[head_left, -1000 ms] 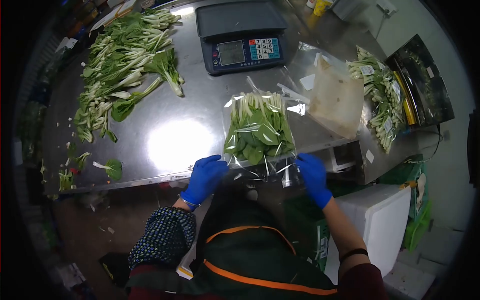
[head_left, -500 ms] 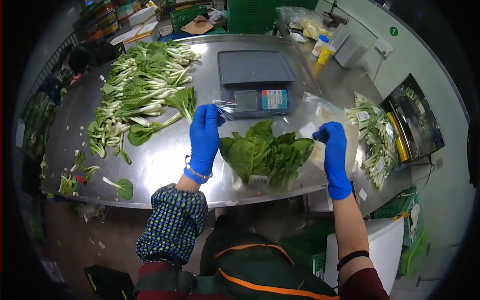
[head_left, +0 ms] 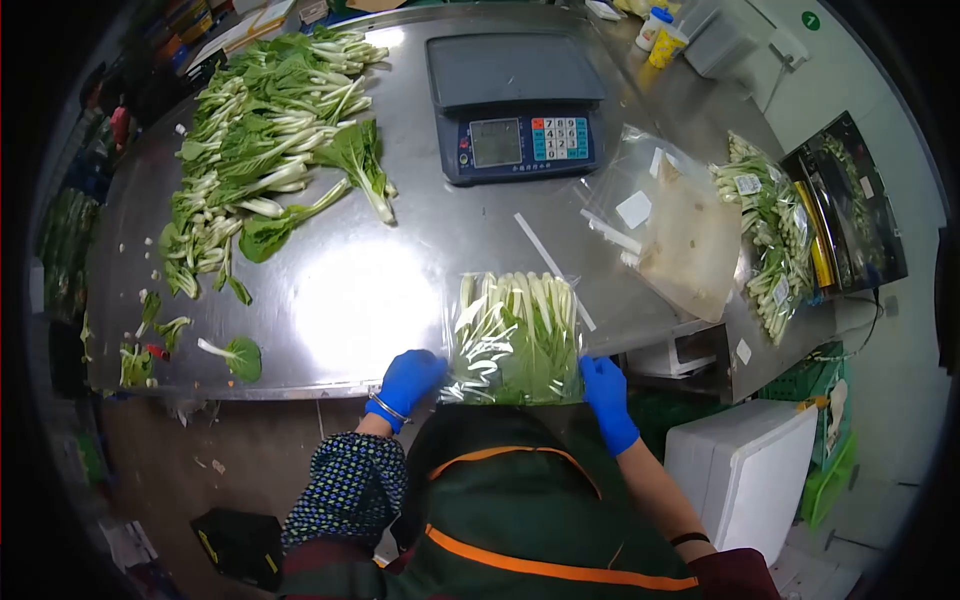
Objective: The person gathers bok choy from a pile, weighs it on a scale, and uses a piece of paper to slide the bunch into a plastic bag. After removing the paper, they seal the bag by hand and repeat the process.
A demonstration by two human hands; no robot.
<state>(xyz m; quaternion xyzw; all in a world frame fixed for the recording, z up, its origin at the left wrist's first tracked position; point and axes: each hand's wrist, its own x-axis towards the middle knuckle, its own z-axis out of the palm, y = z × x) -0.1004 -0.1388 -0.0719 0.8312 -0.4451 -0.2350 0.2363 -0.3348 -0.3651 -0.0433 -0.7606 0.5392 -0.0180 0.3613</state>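
A clear plastic bag of leafy greens (head_left: 520, 345) with white stems, resembling bok choy, lies at the table's front edge. Its stems point away from me and the leaves are nearer my body. My left hand (head_left: 411, 380), in a blue glove, is closed at the bag's left edge. On the opposite edge my right hand (head_left: 607, 395), also gloved in blue, has its fingers closed at the bag's side. The fingertips of both hands are partly hidden. A thin white strip (head_left: 540, 250) lies just behind the bag, partly alongside it.
Loose greens (head_left: 270, 170) are heaped on the left of the metal table (head_left: 420, 270). A digital scale (head_left: 515, 110) stands at the back. Clear bags (head_left: 690, 230) lie to the right, beside packed greens (head_left: 765, 230). A white foam box (head_left: 740, 470) stands below, right.
The bag of greens has come down and toward me, from upright with leaves on top to lying with stems away. Both hands have moved down to its sides. The camera view has tilted downward.
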